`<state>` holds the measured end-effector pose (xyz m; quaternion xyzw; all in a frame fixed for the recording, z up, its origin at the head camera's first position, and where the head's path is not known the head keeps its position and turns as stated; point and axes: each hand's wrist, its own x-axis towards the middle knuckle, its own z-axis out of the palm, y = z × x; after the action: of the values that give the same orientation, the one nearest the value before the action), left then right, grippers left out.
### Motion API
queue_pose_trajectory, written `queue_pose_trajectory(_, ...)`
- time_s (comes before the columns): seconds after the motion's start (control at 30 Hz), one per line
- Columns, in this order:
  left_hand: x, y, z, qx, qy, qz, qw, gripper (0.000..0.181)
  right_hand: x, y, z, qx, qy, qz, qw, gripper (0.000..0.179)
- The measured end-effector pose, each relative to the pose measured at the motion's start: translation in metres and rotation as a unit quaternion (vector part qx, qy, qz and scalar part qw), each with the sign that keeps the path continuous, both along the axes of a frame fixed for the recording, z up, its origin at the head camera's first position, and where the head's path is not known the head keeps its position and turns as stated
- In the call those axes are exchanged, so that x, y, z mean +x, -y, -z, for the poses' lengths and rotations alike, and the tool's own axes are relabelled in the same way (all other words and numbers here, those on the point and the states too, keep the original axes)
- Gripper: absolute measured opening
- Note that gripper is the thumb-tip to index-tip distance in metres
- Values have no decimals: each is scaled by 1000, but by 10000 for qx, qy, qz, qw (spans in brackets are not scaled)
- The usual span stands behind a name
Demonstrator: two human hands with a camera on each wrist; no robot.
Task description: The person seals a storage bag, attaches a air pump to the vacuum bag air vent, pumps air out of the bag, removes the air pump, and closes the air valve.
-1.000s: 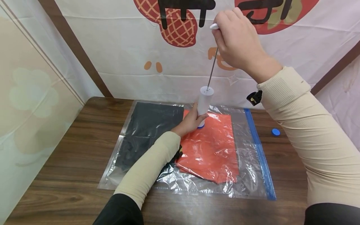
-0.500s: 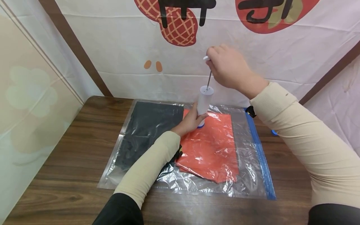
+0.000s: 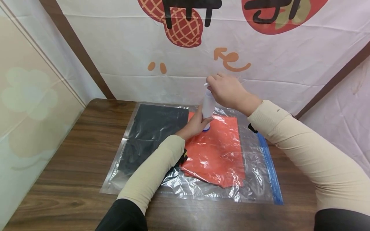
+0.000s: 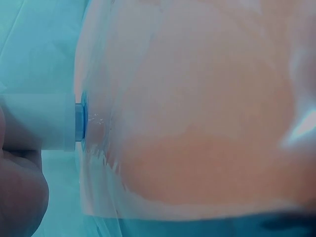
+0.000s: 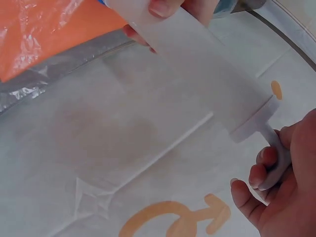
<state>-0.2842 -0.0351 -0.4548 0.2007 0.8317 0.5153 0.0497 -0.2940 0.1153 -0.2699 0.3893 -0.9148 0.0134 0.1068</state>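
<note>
A clear vacuum storage bag [image 3: 252, 179] lies flat, holding a folded orange-red cloth [image 3: 215, 154] and a folded dark cloth [image 3: 157, 131]. On its blue valve [image 4: 84, 121], over the orange part, stands a white hand pump [image 3: 208, 106], tilted slightly. My left hand [image 3: 196, 123] grips the lower part of the pump barrel, thumb across its front. The pump's handle [image 5: 276, 170] sits close to the barrel's top cap, most of the rod out of sight inside. Fingers of my right hand [image 3: 228, 91] are curled round that handle.
Along the bag's right edge runs a blue zip strip [image 3: 270, 166]. The wood-grain table [image 3: 57, 179] ends at a printed cloth wall [image 3: 124, 41] just behind the pump. Another hanging cloth [image 3: 29, 106] borders the left side.
My right hand has pushed the pump handle down from high above to the barrel's top, and the rod has slid in. The left hand has stayed still. The right arm now hides the small blue cap.
</note>
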Motion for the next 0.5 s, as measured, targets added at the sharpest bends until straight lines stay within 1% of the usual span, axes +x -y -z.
queue_pose_trajectory(0.07,0,0,0,-29,-16,15,10000,75,0,-1,-1,23,-12,20,10000,12)
queue_pose_trajectory(0.2,1,-1,-1,-18,2,-1,10000,75,-2,-2,-10,-56,-189,-62,9998,12)
queue_pose_trajectory(0.3,2,-1,-3,-1,86,-44,10000,76,-5,-2,-21,-259,-384,-125,9988,12)
queue_pose_trajectory(0.5,2,-2,-1,-80,169,-157,9997,76,-5,0,-46,-610,-604,-16,9963,17)
